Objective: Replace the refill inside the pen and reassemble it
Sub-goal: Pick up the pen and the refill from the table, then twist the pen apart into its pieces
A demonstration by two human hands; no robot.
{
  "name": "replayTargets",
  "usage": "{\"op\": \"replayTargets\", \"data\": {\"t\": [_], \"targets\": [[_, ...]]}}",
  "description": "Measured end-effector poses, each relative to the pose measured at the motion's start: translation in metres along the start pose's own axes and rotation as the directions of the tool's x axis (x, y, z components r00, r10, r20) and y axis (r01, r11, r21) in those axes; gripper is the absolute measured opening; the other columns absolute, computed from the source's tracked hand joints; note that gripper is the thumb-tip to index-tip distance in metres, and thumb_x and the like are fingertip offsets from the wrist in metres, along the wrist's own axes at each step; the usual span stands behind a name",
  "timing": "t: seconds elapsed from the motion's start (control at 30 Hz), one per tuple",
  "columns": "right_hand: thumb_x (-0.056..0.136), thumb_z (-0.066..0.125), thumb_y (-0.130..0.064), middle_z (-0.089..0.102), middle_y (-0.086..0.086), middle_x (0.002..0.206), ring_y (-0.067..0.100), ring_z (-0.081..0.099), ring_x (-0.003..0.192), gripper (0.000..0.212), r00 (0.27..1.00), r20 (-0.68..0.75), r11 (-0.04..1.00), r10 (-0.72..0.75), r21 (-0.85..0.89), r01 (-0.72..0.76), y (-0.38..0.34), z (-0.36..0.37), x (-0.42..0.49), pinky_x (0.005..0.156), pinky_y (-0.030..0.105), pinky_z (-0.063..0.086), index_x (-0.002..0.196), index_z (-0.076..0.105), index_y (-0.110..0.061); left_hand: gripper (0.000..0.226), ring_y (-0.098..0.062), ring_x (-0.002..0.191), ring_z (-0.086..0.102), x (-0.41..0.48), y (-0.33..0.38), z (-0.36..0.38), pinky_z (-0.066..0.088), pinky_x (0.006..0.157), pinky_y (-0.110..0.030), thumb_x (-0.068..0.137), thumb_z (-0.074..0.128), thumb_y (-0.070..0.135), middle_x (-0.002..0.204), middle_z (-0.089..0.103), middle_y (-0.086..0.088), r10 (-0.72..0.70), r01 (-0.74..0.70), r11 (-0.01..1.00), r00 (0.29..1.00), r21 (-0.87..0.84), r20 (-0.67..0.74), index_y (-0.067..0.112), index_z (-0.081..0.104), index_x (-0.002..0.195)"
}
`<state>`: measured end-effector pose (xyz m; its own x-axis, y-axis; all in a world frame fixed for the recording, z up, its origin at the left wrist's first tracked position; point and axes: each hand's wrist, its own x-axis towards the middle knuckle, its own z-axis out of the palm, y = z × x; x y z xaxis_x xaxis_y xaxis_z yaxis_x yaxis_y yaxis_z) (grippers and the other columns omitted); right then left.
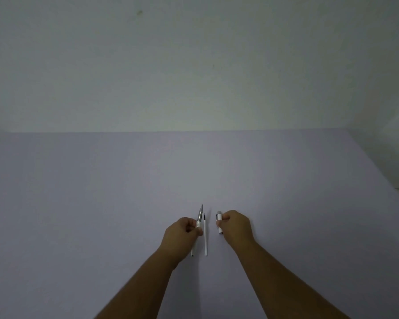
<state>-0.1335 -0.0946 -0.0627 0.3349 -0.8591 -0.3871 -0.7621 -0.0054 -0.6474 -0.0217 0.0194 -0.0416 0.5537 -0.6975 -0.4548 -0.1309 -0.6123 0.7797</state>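
Observation:
My left hand [183, 236] grips a white pen body [199, 218] with a silver pointed tip aimed away from me; its rear end sticks out below the hand near the table. Just to its right a thin white refill [205, 238] with a dark tip lies on the table, apart from both hands. My right hand [236, 227] pinches the pen's short white cap piece [219, 221], which has a silver end and a clip, and holds it upright close to the table.
The lilac table top [194, 171] stretches wide around the hands and ends at a pale wall [194, 65] behind. The table's right edge runs diagonally at the far right.

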Motion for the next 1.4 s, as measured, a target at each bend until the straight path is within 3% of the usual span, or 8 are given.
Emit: {"op": "replayTargets", "data": {"t": [0.47, 0.6, 0.77, 0.9, 1.0, 1.13, 1.3, 1.4], "targets": [[0.09, 0.056, -0.034, 0.067, 0.008, 0.085, 0.023, 0.062, 0.082, 0.03, 0.995, -0.099, 0.989, 0.021, 0.148, -0.006, -0.007, -0.008, -0.006, 0.071, 0.03, 0.046, 0.092, 0.066, -0.005, 0.005, -0.009, 0.067, 0.054, -0.003, 0.001, -0.003, 0.042, 0.054, -0.018, 0.084, 0.062, 0.026, 0.077, 0.062, 0.003, 0.02, -0.021, 1.0, 1.0, -0.003, -0.017, 0.024, 0.062, 0.088], [0.083, 0.06, -0.049, 0.062, 0.001, 0.073, 0.016, 0.055, 0.066, 0.041, 0.991, 0.13, 0.894, -0.024, 0.446, -0.037, -0.027, -0.018, -0.02, 0.062, 0.029, 0.046, 0.083, 0.068, -0.008, 0.005, -0.014, 0.077, 0.06, -0.008, 0.008, -0.003, 0.049, 0.069, -0.024, 0.088, 0.058, 0.026, 0.085, 0.066, 0.001, 0.122, -0.119, 0.989, 0.992, 0.086, -0.028, 0.022, 0.06, 0.092], [0.081, 0.068, -0.033, 0.055, 0.0, 0.06, 0.014, 0.047, 0.056, 0.027, 0.976, 0.176, 0.899, -0.128, 0.437, 0.039, -0.038, -0.023, -0.031, 0.057, 0.026, 0.041, 0.063, 0.06, -0.015, 0.011, -0.018, 0.078, 0.063, -0.017, 0.018, -0.002, 0.049, 0.068, -0.023, 0.094, 0.048, 0.021, 0.087, 0.068, -0.002, 0.174, -0.176, 0.981, 0.984, 0.087, 0.021, 0.019, 0.059, 0.097], [0.083, 0.066, -0.021, 0.059, -0.003, 0.062, 0.011, 0.05, 0.058, 0.012, 0.963, 0.202, 0.814, -0.177, 0.581, 0.028, -0.039, -0.029, -0.034, 0.055, 0.022, 0.043, 0.073, 0.068, -0.017, 0.023, -0.01, 0.067, 0.054, -0.022, 0.024, -0.011, 0.045, 0.063, -0.023, 0.097, 0.043, 0.025, 0.077, 0.064, 0.005, 0.12, -0.107, 0.987, 0.987, -0.12, 0.107, 0.02, 0.066, 0.095], [0.085, 0.064, -0.017, 0.065, -0.001, 0.073, 0.01, 0.056, 0.066, 0.009, 0.941, 0.264, 0.745, -0.211, 0.667, -0.019, -0.038, -0.034, -0.033, 0.061, 0.022, 0.046, 0.08, 0.071, -0.017, 0.024, -0.009, 0.067, 0.054, -0.026, 0.029, -0.016, 0.044, 0.063, -0.023, 0.097, 0.043, 0.027, 0.076, 0.065, 0.006, 0.155, -0.143, 0.984, 0.981, -0.104, 0.115, 0.023, 0.067, 0.094], [0.075, 0.073, -0.036, 0.059, 0.001, 0.067, 0.015, 0.052, 0.063, 0.021, 0.951, 0.278, 0.818, -0.134, 0.573, -0.052, -0.038, -0.04, -0.033, 0.066, 0.03, 0.046, 0.068, 0.067, -0.017, 0.022, -0.007, 0.067, 0.055, -0.032, 0.032, -0.015, 0.043, 0.063, -0.021, 0.096, 0.044, 0.03, 0.076, 0.065, 0.009, 0.184, -0.179, 0.982, 0.979, -0.064, 0.09, 0.026, 0.065, 0.094], [0.082, 0.065, -0.004, 0.068, 0.003, 0.078, 0.016, 0.062, 0.076, 0.012, 0.92, 0.314, 0.742, -0.236, 0.67, -0.038, -0.039, -0.051, -0.034, 0.067, 0.022, 0.052, 0.08, 0.071, -0.015, 0.019, -0.005, 0.068, 0.055, -0.037, 0.036, -0.02, 0.041, 0.062, -0.017, 0.096, 0.045, 0.031, 0.076, 0.064, 0.011, 0.232, -0.235, 0.972, 0.969, 0.017, 0.084, 0.027, 0.063, 0.093], [0.079, 0.072, -0.019, 0.064, 0.005, 0.075, 0.015, 0.057, 0.069, 0.01, 0.907, 0.367, 0.772, -0.205, 0.63, -0.08, -0.042, -0.058, -0.037, 0.064, 0.023, 0.051, 0.08, 0.069, -0.01, 0.018, -0.003, 0.068, 0.056, -0.039, 0.041, -0.024, 0.04, 0.061, -0.015, 0.095, 0.045, 0.031, 0.076, 0.064, 0.012, 0.264, -0.27, 0.961, 0.96, 0.058, 0.088, 0.028, 0.062, 0.092]]}}
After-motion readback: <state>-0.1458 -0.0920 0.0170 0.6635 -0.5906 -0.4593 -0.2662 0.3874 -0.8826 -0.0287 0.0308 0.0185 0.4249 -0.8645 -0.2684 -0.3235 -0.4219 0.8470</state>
